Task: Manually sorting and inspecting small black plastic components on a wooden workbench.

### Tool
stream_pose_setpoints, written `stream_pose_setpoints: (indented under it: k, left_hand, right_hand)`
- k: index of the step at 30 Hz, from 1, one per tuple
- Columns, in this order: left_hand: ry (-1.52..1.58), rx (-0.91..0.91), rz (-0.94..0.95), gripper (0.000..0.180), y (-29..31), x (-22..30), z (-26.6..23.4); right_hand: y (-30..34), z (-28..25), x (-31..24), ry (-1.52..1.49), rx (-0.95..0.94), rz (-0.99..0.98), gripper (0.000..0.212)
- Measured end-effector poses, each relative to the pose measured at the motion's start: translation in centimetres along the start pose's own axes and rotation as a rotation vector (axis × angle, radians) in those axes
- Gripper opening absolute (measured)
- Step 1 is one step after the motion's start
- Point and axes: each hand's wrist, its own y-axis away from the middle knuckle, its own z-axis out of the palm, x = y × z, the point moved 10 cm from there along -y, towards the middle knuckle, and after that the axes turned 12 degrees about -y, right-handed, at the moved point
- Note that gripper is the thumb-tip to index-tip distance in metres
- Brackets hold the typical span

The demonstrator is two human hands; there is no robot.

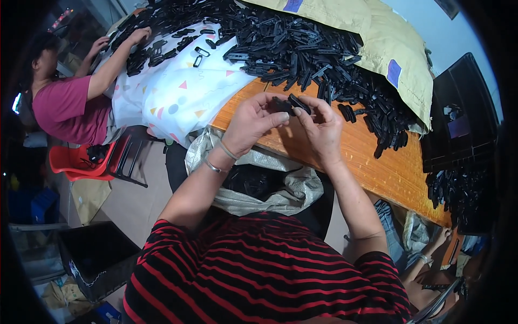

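Note:
Above the near edge of the wooden table, my left hand [251, 123] pinches a small black plastic part [280, 105] between thumb and fingers. Close beside it, my right hand [322, 128] grips another slim black plastic part [299, 104]. The two parts meet or nearly meet; whether they are joined I cannot tell. Below my hands an open woven sack [305, 190] lies at my lap, with dark pieces inside. Beyond them spreads a big heap of similar black plastic parts [291, 46].
A wooden table [388, 183] runs to the right, with a yellowish sack [345, 21] behind the heap. Left, a person in a maroon shirt [70, 113] works at a patterned white cloth [183, 81]. A red chair [81, 162] and black crate [97, 259] stand left; another person's arm [426, 259] shows lower right.

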Motion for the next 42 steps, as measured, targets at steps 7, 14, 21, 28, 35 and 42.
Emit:
stream_pose_setpoints:
  k: [7, 14, 21, 28, 35, 42]
  left_hand:
    - [-0.042, 0.178, -0.009, 0.025, 0.1, -0.7, -0.9]
    - [-0.072, 0.151, 0.043, 0.026, -0.3, -1.0, -0.8]
    - [-0.068, 0.144, 0.018, 0.030, -0.1, -0.9, -0.8]
    - [-0.076, 0.149, 0.138, 0.038, 1.0, 1.2, 0.2]
    - [-0.826, 0.304, 0.513, 0.033, 3.5, 7.0, 1.3]
    - [-0.707, 0.345, 0.502, 0.023, 3.7, 6.2, 1.6]
  right_hand:
    - [0.6, 0.5, 0.1, -0.057, -0.046, 0.034, 0.021]
    - [0.1, 0.8, -2.7, 0.137, -0.031, -0.059, 0.019]
    - [0.6, 1.5, -1.8, 0.081, -0.077, -0.036, 0.018]
    - [0.7, 1.7, -1.1, 0.061, -0.105, -0.050, 0.014]
    - [0.9, 1.8, -0.2, 0.005, -0.150, 0.116, 0.029]
    - [1.8, 2.2, -0.9, 0.049, -0.179, -0.156, 0.027]
